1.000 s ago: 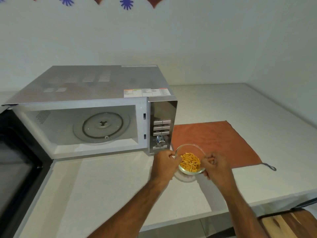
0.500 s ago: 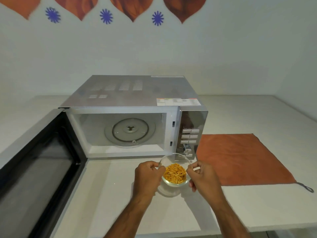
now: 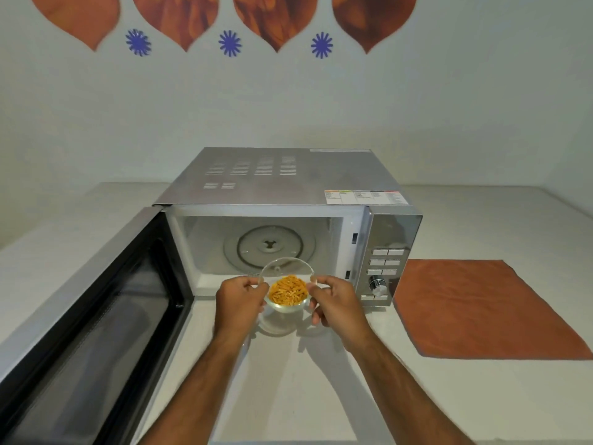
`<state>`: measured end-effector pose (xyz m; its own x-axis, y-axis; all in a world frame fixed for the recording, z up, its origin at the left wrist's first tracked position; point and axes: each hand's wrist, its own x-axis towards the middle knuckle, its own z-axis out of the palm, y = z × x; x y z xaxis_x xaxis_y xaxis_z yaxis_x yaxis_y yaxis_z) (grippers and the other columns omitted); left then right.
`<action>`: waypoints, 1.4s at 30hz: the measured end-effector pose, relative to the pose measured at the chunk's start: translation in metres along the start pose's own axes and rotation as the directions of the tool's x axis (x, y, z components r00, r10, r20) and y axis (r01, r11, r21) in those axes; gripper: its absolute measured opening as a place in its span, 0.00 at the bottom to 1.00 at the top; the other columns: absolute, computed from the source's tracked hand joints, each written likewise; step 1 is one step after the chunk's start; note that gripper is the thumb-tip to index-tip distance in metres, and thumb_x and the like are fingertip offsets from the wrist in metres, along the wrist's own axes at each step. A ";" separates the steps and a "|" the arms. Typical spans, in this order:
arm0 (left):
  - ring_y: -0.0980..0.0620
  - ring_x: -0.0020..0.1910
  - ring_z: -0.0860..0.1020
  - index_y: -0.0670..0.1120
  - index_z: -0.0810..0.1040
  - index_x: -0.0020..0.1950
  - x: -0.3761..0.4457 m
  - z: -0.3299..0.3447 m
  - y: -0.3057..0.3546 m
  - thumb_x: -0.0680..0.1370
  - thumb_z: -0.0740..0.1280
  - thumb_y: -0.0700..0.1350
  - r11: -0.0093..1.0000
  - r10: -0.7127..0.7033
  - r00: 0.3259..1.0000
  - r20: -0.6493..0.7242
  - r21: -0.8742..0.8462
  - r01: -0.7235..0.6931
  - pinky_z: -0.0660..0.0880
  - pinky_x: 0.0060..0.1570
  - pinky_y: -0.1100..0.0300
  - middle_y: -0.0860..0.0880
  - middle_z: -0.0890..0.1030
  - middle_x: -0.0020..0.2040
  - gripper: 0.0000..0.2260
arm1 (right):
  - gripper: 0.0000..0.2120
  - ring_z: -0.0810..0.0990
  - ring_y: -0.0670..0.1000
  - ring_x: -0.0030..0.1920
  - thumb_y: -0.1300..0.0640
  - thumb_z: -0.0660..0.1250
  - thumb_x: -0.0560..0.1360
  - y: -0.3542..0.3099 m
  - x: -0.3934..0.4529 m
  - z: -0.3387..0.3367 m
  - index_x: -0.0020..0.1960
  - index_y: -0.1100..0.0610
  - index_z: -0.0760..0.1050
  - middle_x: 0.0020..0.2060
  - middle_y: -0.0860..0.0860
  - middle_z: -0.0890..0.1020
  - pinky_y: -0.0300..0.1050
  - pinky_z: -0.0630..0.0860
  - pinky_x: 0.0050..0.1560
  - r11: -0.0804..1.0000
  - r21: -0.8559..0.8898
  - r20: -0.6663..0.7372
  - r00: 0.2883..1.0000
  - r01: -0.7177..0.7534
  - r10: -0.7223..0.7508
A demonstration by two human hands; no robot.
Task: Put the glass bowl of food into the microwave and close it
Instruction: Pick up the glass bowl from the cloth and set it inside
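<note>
A small glass bowl (image 3: 286, 285) of orange pasta-like food hangs above the counter, just in front of the microwave's open mouth. My left hand (image 3: 239, 303) pinches its left rim and my right hand (image 3: 335, 305) pinches its right rim. The silver microwave (image 3: 288, 178) stands at the back of the counter. Its door (image 3: 96, 316) is swung wide open to the left. Inside, the glass turntable (image 3: 269, 247) lies bare.
An orange cloth (image 3: 487, 309) lies flat on the white counter (image 3: 288, 396) to the right of the microwave. The control panel (image 3: 386, 268) with buttons and a knob is right of the cavity. A white wall with leaf decals rises behind.
Both hands have carried the bowl left from beside the cloth to in front of the open cavity. The view has swung left and up, centring the microwave.
</note>
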<state>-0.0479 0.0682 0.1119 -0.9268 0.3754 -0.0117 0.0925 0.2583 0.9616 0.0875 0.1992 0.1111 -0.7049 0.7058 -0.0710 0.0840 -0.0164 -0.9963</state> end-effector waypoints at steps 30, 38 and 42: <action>0.45 0.42 0.85 0.40 0.87 0.47 0.126 0.014 0.009 0.75 0.73 0.38 0.987 -0.156 0.987 -0.048 0.026 0.158 0.77 0.38 0.59 0.41 0.87 0.41 0.03 | 0.12 0.83 0.54 0.29 0.62 0.68 0.79 -0.014 0.139 0.040 0.62 0.54 0.74 0.41 0.56 0.84 0.41 0.76 0.30 0.987 -0.131 0.030 0.994 -0.096 0.101; 0.46 0.35 0.80 0.38 0.85 0.41 0.139 0.022 0.005 0.76 0.70 0.38 0.990 -0.138 0.989 -0.046 0.002 0.138 0.73 0.36 0.61 0.41 0.85 0.37 0.07 | 0.13 0.83 0.53 0.28 0.63 0.66 0.80 -0.012 0.152 0.041 0.64 0.56 0.74 0.39 0.57 0.85 0.42 0.77 0.33 0.985 -0.095 0.038 0.988 -0.143 0.147; 0.49 0.30 0.80 0.42 0.84 0.34 0.150 0.028 0.000 0.78 0.72 0.43 0.994 -0.102 0.994 -0.034 0.021 0.103 0.75 0.40 0.59 0.46 0.84 0.30 0.13 | 0.13 0.83 0.50 0.27 0.62 0.63 0.83 -0.016 0.158 0.043 0.67 0.57 0.74 0.50 0.58 0.85 0.37 0.74 0.25 0.984 -0.109 0.031 0.989 -0.140 0.144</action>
<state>-0.1764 0.1495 0.1029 -0.9434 0.3161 -0.1007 0.0041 0.3147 0.9492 -0.0552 0.2809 0.1134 -0.7071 0.6735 -0.2152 0.2580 -0.0376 -0.9654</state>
